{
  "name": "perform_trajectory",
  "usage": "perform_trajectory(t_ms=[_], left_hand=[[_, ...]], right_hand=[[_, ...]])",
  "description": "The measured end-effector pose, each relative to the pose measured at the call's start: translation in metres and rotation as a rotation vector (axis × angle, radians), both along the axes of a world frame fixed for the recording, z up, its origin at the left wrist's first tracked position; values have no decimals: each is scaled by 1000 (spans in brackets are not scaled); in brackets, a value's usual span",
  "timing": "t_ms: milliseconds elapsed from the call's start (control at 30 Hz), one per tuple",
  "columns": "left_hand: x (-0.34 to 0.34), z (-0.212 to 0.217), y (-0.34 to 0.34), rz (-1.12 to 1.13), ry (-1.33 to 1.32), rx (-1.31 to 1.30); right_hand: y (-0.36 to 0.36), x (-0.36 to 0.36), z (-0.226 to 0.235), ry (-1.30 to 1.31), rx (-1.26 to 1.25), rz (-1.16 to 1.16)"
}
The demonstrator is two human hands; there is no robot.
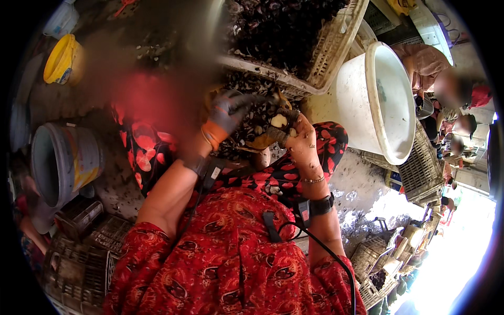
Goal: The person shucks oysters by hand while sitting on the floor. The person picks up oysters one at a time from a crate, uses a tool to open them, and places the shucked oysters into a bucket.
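Note:
My left hand (224, 116), in an orange and grey glove, is over the dark heap between my knees. Its fingers point right and look curled together; what they hold, if anything, I cannot make out. My right hand (301, 140) wears dark covers on its fingertips. Between thumb and fingers it grips a small pale round piece (279, 121), whose kind is unclear. Below both hands lie many small dark and pale bits (245, 126), like shells or scraps. Yellowish rims partly show around them.
Ahead stands a plastic crate (336, 44) heaped with dark pieces (278, 34). A big white tub (374, 100) is on the right, a grey bucket (47, 165) on the left, a yellow bucket (59, 59) farther off. Stacked crates (79, 268) flank me. Other people are at the far right.

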State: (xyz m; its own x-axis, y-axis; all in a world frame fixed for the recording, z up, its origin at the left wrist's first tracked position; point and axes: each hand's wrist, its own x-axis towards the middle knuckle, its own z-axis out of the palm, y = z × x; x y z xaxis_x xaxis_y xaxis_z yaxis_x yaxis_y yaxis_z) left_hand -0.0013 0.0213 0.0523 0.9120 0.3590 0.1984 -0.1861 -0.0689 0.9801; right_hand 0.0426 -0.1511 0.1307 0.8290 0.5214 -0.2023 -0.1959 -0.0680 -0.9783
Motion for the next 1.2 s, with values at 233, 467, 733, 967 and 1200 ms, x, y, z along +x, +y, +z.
perform_trajectory(t_ms=[233, 467, 733, 967, 1200], left_hand=[[3, -32, 7, -118, 291, 318], [0, -21, 7, 11, 335, -33], [-6, 18, -15, -38, -26, 596], [-6, 31, -11, -66, -90, 640], [-1, 8, 0, 53, -109, 437]], right_hand=[[-5, -5, -2, -40, -40, 31], [-11, 0, -13, 291, 156, -116], [-11, -3, -35, 449, 308, -328], [-23, 5, -54, 406, 324, -288], [-12, 1, -37, 535, 377, -407]])
